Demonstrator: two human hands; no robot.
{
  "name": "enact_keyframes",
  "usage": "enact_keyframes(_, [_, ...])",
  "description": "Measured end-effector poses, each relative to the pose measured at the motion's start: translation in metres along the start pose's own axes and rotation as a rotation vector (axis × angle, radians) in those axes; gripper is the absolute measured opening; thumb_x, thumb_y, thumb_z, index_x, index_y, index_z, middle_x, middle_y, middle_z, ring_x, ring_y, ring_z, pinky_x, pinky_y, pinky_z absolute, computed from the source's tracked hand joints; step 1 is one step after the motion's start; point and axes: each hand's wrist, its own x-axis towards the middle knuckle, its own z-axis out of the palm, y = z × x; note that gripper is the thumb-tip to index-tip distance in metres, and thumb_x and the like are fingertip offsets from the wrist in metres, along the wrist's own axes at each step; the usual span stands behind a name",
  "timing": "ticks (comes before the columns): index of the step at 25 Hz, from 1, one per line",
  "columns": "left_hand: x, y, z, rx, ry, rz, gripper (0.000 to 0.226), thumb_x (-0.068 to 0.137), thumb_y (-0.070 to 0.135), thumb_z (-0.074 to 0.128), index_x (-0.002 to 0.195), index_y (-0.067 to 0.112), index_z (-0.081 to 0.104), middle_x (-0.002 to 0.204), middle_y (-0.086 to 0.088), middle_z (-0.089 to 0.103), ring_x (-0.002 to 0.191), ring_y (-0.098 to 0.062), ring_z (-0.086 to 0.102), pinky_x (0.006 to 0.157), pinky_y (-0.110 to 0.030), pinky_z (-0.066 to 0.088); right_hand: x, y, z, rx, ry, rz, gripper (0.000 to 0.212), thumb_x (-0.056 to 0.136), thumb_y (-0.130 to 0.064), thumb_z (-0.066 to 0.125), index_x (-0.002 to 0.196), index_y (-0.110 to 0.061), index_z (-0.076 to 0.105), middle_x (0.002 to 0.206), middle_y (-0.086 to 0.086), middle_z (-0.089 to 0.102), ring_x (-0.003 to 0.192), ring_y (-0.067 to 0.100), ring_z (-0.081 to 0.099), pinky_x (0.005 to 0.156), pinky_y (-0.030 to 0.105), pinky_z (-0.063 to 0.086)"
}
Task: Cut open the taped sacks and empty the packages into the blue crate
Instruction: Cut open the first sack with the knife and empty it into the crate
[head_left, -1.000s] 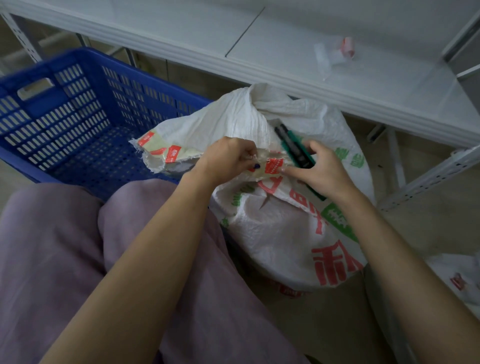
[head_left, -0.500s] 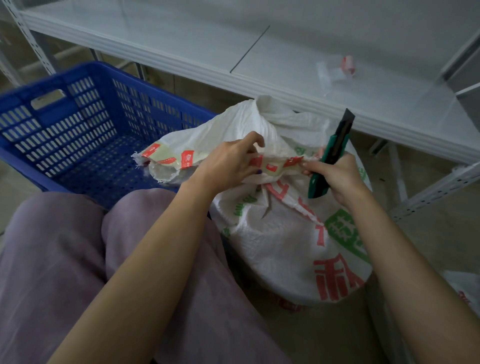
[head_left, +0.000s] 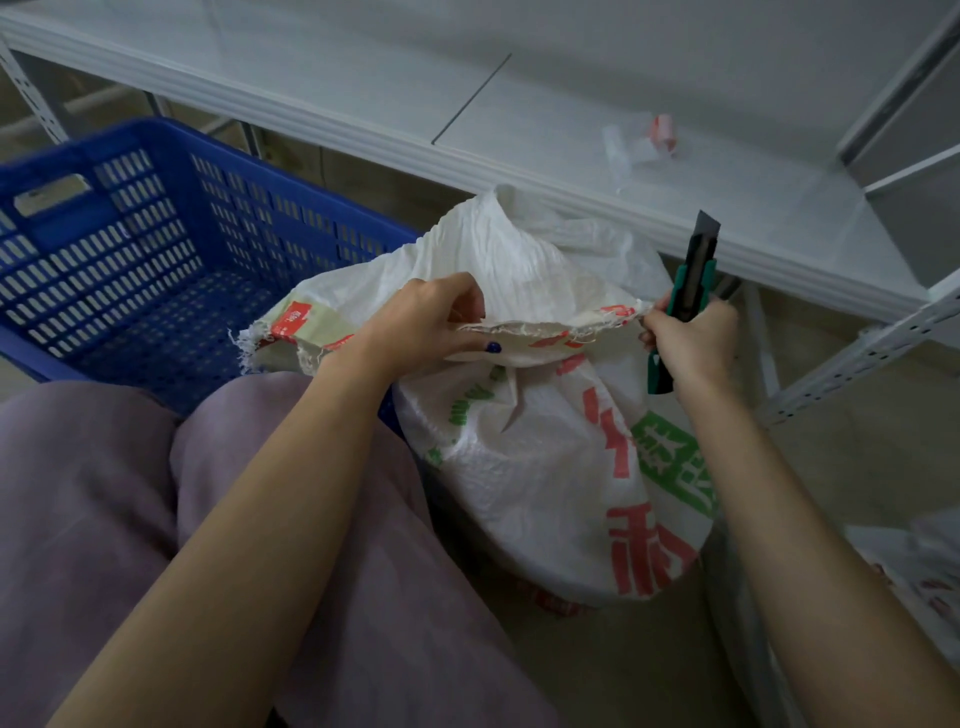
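Seemingly the cut is made: my left grip (head_left: 421, 327) pinches the frayed open mouth of the white woven sack (head_left: 545, 467), just beside the blue slatted plastic crate (head_left: 156, 270); my right grip (head_left: 691, 345) clamps the green utility knife (head_left: 693, 280). Emptying remains.

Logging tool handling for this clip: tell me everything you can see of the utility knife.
The utility knife has a green body with a black slider and a grey blade extended. The right hand grips its lower handle; the butt sticks out below the fist. It stands nearly upright, blade up, touching nothing, just right of the frayed mouth of the white sack.
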Motion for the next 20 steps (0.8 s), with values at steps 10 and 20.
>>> enact_keyframes(10, [-0.012,-0.016,-0.006,0.299,0.106,-0.077,0.039,0.082,0.026,0.06,0.116,0.008,0.053,0.116,-0.01,0.053,0.107,-0.029,0.051,0.091,-0.039,0.039,0.007,0.003,0.007,0.024,0.132,0.228,0.022,0.087,-0.009,0.061,0.108,-0.006,0.065,0.082,0.005,0.066,0.041,0.0,0.054,0.039,0.014,0.043])
enact_keyframes(20, [-0.011,-0.012,-0.005,0.168,0.26,-0.029,0.028,0.081,0.024,0.07,0.103,0.009,0.062,0.088,-0.008,0.07,0.083,-0.024,0.063,0.067,-0.031,0.045,-0.083,-0.074,0.044,0.008,-0.656,-0.13,0.03,0.076,-0.003,0.07,0.1,-0.021,0.071,0.076,-0.003,0.069,0.04,0.004,0.056,0.048,0.018,0.047])
